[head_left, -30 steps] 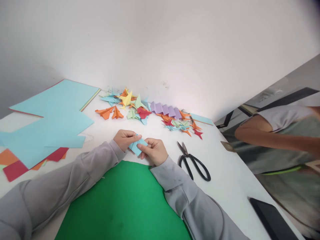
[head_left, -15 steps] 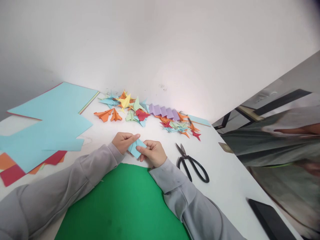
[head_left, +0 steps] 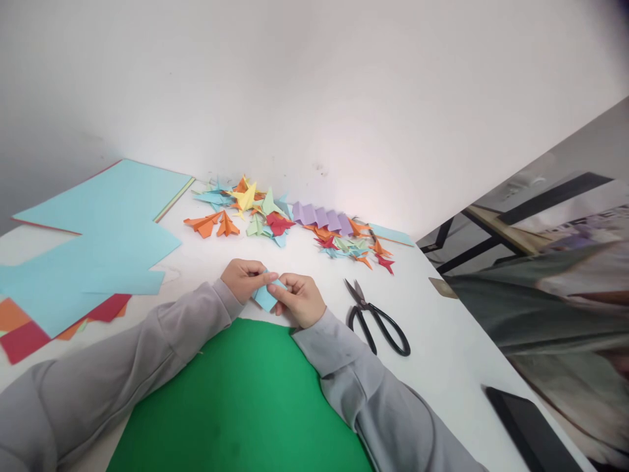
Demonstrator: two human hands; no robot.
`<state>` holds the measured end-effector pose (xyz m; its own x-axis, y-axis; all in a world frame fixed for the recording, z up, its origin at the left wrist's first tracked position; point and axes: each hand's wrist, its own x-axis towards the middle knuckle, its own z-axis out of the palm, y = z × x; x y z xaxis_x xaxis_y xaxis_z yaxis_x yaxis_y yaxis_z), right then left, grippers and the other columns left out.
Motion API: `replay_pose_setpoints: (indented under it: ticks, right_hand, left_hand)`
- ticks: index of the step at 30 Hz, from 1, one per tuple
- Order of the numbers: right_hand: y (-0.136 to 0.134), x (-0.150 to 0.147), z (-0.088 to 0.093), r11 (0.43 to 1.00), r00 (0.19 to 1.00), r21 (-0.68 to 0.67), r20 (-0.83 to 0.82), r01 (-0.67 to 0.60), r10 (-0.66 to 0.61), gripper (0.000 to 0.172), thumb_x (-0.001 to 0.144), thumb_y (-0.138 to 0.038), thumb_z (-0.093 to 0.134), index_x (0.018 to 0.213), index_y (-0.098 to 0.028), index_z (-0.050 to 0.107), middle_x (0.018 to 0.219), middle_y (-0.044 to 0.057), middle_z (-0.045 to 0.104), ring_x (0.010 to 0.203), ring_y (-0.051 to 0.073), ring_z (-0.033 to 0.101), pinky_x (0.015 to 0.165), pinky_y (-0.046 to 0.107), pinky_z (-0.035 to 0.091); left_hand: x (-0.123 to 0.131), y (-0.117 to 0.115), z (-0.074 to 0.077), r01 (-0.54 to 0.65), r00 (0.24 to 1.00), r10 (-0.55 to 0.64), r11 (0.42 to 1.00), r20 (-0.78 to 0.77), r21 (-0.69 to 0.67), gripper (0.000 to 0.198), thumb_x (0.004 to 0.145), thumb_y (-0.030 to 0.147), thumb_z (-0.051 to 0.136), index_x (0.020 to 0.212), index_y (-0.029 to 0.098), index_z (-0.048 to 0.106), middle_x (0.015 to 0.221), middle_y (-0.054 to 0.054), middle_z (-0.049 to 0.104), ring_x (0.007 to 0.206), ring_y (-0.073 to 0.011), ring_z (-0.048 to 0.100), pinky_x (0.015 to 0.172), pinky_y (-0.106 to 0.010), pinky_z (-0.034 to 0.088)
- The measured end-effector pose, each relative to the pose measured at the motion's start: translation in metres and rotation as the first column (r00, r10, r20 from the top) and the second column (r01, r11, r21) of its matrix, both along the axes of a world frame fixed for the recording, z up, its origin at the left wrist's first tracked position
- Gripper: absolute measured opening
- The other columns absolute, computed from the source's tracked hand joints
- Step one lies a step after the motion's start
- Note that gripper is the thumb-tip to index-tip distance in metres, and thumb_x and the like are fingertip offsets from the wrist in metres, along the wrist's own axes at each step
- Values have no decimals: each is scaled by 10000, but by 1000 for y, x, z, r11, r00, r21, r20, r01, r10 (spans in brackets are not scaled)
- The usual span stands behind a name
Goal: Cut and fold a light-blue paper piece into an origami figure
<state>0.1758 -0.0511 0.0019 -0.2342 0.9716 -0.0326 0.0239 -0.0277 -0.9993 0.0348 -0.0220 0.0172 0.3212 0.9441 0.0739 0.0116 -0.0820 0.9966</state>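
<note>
A small folded piece of light blue paper (head_left: 265, 299) is held between my two hands, just past the far edge of a green sheet (head_left: 246, 400). My left hand (head_left: 244, 280) pinches its upper left part, with the thumb laid across the top. On the right side, my right hand (head_left: 299, 298) grips the paper between thumb and fingers. Both thumb tips nearly meet over it. The fingers under the paper are partly hidden, and so are its fold lines.
Black-handled scissors (head_left: 378, 321) lie partly open to the right, with a dark phone (head_left: 533, 426) nearer the edge. Folded paper planes (head_left: 246, 196) and a purple pleated strip (head_left: 322, 218) line the wall. Blue sheets (head_left: 108, 190) cover the left. A person (head_left: 565, 308) is beyond the table.
My left thumb has slid down and right across the blue paper, toward the right thumb, and less of the paper shows. The person at the right has shifted.
</note>
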Motion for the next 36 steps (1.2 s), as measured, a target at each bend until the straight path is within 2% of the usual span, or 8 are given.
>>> replay_pose_setpoints:
  ticks: [6,10,13,16,19,26,32,36]
  right_hand:
    - [-1,-2,3,1000,999,5,-37,7,-7,322,595,-430,691,519,-154,544,369,-26,542,311,73,449,352,186,330]
    - [-2,-2,3,1000,999,-7,-26,21,-21,320,600,-431,682,513,-158,541,353,-31,530,300,74,444,348,188,329]
    - [-2,-2,1,999,999,-17,-5,50,-50,323,597,-442,675,512,-164,533,331,-40,508,290,77,442,338,188,322]
    - [-1,-2,0,998,999,-30,9,49,-49,323,595,-441,671,515,-168,517,327,-45,496,296,84,458,337,187,329]
    - [-1,-2,2,1000,1000,-26,26,3,-3,326,615,-461,647,545,-167,524,357,-38,517,312,86,469,349,189,344]
    - [-5,-2,11,999,989,35,149,-17,11,411,671,-496,588,456,-182,435,288,-67,405,260,44,303,314,189,213]
    - [-1,-2,4,994,986,111,168,-13,-6,420,666,-517,587,467,-179,435,346,-85,308,337,46,246,355,213,165]
    - [0,-6,2,989,990,151,141,-7,-14,432,656,-536,591,469,-178,434,377,-81,298,374,50,238,373,214,169]
  left_hand:
    - [0,-1,1,17,999,-14,995,33,-94,337,550,385,684,431,120,513,377,52,400,397,-46,339,382,-189,258]
    - [0,1,-4,-12,1000,13,998,3,-63,340,561,370,683,427,121,494,372,55,395,387,-43,333,379,-188,251]
    - [0,2,-8,30,1000,-30,997,5,-72,296,514,339,719,481,121,521,389,54,438,391,-52,369,389,-192,287]
    - [0,2,-6,83,996,-80,992,37,-96,314,499,359,725,483,118,525,387,51,450,393,-53,382,399,-194,306]
    - [1,1,-1,64,996,-55,990,74,-123,358,485,404,722,454,122,505,378,57,438,388,-45,370,394,-187,296]
    - [1,1,1,36,994,-11,972,109,-233,409,495,468,704,442,123,491,348,60,386,344,-33,321,346,-179,228]
    - [2,1,3,3,993,36,950,116,-313,398,481,450,716,449,132,479,342,63,388,320,-30,312,326,-178,203]
    - [-1,4,4,41,990,12,926,138,-375,425,516,483,685,446,151,429,334,67,362,304,-38,314,321,-190,213]
